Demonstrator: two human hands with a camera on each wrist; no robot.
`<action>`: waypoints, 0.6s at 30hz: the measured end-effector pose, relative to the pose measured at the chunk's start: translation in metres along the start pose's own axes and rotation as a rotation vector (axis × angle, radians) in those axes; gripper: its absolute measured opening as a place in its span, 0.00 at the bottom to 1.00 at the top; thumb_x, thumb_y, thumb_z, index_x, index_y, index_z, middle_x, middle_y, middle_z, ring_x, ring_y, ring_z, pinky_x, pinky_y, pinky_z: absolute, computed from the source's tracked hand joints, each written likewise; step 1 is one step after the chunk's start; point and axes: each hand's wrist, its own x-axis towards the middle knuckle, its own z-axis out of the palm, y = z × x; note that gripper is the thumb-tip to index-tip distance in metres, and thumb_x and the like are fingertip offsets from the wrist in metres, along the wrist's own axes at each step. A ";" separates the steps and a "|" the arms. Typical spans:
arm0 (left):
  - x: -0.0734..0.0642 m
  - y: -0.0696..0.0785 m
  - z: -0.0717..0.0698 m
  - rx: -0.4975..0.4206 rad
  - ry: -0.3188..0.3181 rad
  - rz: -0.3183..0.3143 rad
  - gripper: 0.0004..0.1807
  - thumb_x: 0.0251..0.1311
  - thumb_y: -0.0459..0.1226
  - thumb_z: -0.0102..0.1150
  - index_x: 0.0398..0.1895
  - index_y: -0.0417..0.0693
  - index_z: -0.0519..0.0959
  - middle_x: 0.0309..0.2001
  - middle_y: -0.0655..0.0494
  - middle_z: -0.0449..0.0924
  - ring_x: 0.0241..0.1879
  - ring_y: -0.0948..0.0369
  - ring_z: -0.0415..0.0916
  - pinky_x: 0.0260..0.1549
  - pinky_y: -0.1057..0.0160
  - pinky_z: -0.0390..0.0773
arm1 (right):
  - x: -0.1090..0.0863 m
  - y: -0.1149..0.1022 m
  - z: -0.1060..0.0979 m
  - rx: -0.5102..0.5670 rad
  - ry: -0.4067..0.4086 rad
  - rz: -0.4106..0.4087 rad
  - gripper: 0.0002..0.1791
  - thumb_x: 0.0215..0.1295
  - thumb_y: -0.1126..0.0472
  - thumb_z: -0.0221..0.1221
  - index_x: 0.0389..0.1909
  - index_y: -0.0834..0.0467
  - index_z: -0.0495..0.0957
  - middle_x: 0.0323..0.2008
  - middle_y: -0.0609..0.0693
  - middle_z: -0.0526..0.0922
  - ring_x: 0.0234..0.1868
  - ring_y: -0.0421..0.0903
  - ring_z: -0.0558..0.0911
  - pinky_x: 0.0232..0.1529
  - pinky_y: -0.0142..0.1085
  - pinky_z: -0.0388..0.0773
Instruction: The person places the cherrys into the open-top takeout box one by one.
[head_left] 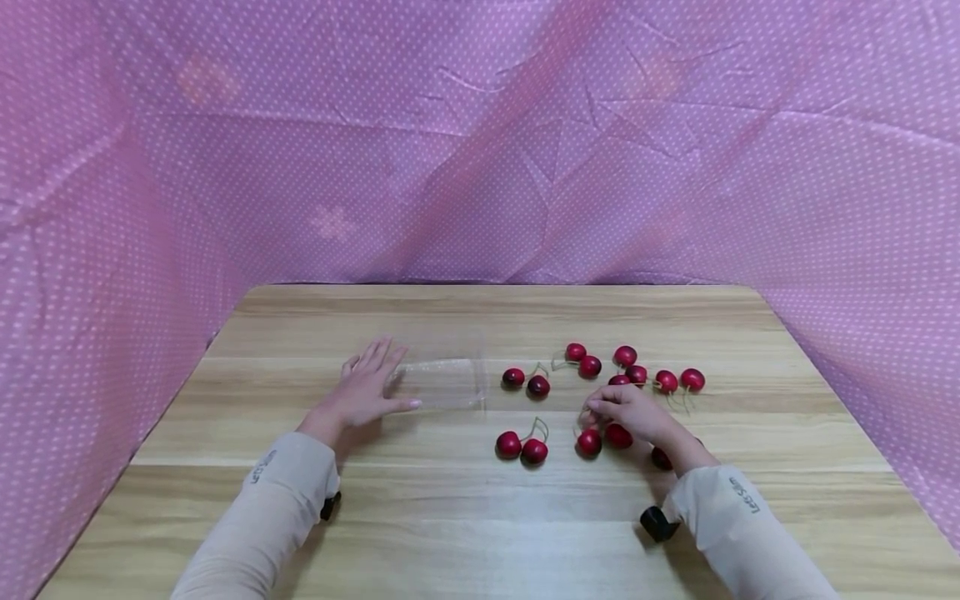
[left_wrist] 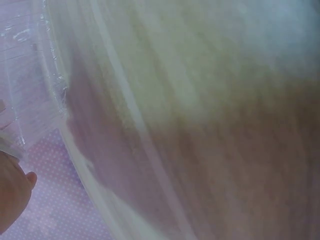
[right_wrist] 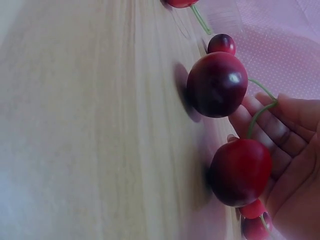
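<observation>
My right hand (head_left: 630, 412) pinches the joined green stems of a cherry pair between thumb and forefinger. One cherry of the pair (head_left: 588, 443) hangs to the left, the other (head_left: 618, 436) under the hand. The right wrist view shows the stem (right_wrist: 259, 116) at the fingertips and both cherries close to the tabletop. A clear plastic box (head_left: 480, 393) lies left of the middle. My left hand (head_left: 366, 392) rests at its left end, fingers spread and the thumb stretched along the near side. Part of the box (left_wrist: 30, 75) appears in the left wrist view, its grasp mostly out of sight.
Two cherry pairs (head_left: 508, 445) (head_left: 537, 386) lie between box and right hand. More cherries (head_left: 590, 367) (head_left: 692, 380) spread behind the right hand, and one (head_left: 661, 457) is partly hidden by the right wrist. Pink dotted cloth (head_left: 480, 167) surrounds the wooden table (head_left: 480, 533).
</observation>
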 end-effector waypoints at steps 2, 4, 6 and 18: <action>0.001 0.000 -0.001 0.001 -0.001 0.000 0.51 0.46 0.64 0.47 0.67 0.49 0.41 0.66 0.44 0.30 0.63 0.47 0.31 0.56 0.42 0.36 | 0.000 0.001 0.000 0.008 -0.001 0.001 0.15 0.63 0.57 0.48 0.39 0.65 0.75 0.32 0.55 0.79 0.35 0.49 0.78 0.40 0.39 0.74; 0.002 0.001 -0.002 0.013 -0.007 -0.002 0.51 0.45 0.64 0.48 0.67 0.49 0.42 0.66 0.43 0.31 0.63 0.46 0.32 0.55 0.42 0.38 | 0.000 0.001 0.000 0.006 0.001 0.000 0.15 0.63 0.57 0.48 0.38 0.64 0.75 0.32 0.55 0.79 0.35 0.49 0.78 0.40 0.39 0.74; 0.003 0.001 -0.004 0.025 -0.013 -0.005 0.51 0.45 0.65 0.48 0.67 0.48 0.43 0.66 0.42 0.32 0.63 0.46 0.33 0.55 0.42 0.39 | -0.001 0.002 0.000 0.012 0.004 0.000 0.14 0.63 0.57 0.48 0.38 0.64 0.75 0.32 0.55 0.79 0.35 0.49 0.78 0.40 0.39 0.74; 0.004 0.000 -0.016 0.038 -0.041 0.004 0.54 0.41 0.69 0.43 0.66 0.47 0.42 0.65 0.40 0.33 0.63 0.45 0.33 0.55 0.41 0.36 | -0.001 -0.005 0.001 0.012 0.011 -0.017 0.14 0.64 0.57 0.47 0.37 0.64 0.76 0.30 0.54 0.79 0.34 0.49 0.78 0.41 0.39 0.73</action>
